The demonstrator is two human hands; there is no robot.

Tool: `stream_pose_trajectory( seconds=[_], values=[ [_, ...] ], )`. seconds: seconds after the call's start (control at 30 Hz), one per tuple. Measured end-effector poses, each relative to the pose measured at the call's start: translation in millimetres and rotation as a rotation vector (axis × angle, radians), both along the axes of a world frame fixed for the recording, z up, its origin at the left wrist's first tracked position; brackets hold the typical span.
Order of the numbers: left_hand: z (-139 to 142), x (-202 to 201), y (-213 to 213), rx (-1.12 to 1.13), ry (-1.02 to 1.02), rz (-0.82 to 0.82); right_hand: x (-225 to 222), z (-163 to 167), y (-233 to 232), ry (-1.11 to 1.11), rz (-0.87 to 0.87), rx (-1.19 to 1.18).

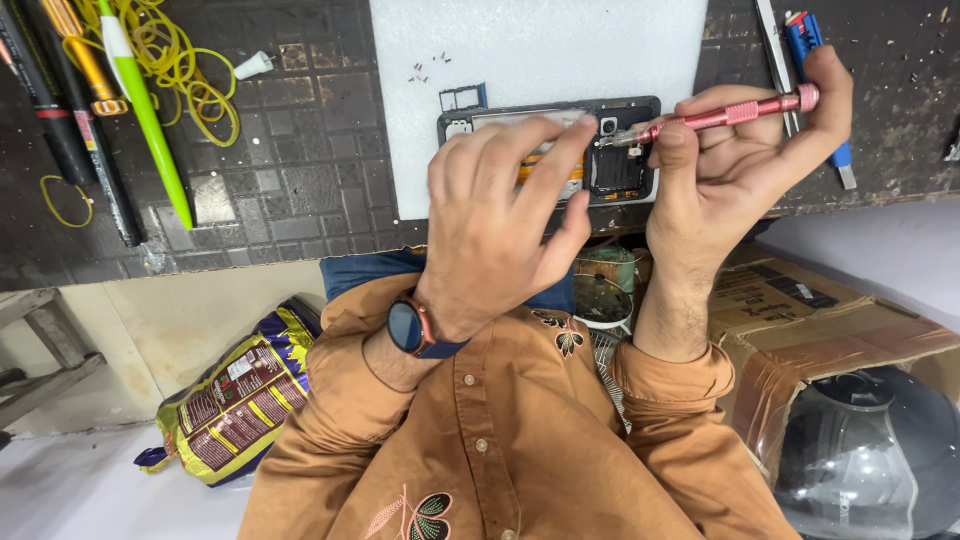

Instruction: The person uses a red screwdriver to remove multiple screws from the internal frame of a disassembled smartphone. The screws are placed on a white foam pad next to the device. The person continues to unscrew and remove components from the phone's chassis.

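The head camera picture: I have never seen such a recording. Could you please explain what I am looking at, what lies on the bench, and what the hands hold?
The camera sits on the person's head and looks down, so the bench appears at the top. The left hand steadies an opened phone lying on a white mat. The right hand holds a pink screwdriver, its tip at the phone. Tiny screws lie on the mat. At left are yellow rubber bands and a green tool. A cardboard box stands below.
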State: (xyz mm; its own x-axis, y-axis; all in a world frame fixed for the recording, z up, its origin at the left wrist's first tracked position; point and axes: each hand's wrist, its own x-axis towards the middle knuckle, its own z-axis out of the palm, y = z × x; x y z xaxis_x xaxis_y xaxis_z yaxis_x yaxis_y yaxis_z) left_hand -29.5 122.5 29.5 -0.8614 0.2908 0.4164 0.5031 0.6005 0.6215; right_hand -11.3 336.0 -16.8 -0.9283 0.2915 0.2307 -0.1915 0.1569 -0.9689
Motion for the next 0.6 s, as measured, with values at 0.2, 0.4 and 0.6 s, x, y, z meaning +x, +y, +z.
stream_pose_trajectory(
  seconds=[0.2,0.4,0.6],
  values=[
    [0.4,-8.4,9.3,-0.046,-0.025,-0.013,1.9,2.2,4.7,0.004,0.005,0.019],
    [-2.3,-7.9,9.2,-0.031,0.006,-0.027,3.2,3.6,6.5,0.024,0.02,0.053],
    [-3.1,-8.0,10.5,-0.03,0.024,-0.022,1.8,0.9,8.8,0.017,0.005,0.045]
  ],
)
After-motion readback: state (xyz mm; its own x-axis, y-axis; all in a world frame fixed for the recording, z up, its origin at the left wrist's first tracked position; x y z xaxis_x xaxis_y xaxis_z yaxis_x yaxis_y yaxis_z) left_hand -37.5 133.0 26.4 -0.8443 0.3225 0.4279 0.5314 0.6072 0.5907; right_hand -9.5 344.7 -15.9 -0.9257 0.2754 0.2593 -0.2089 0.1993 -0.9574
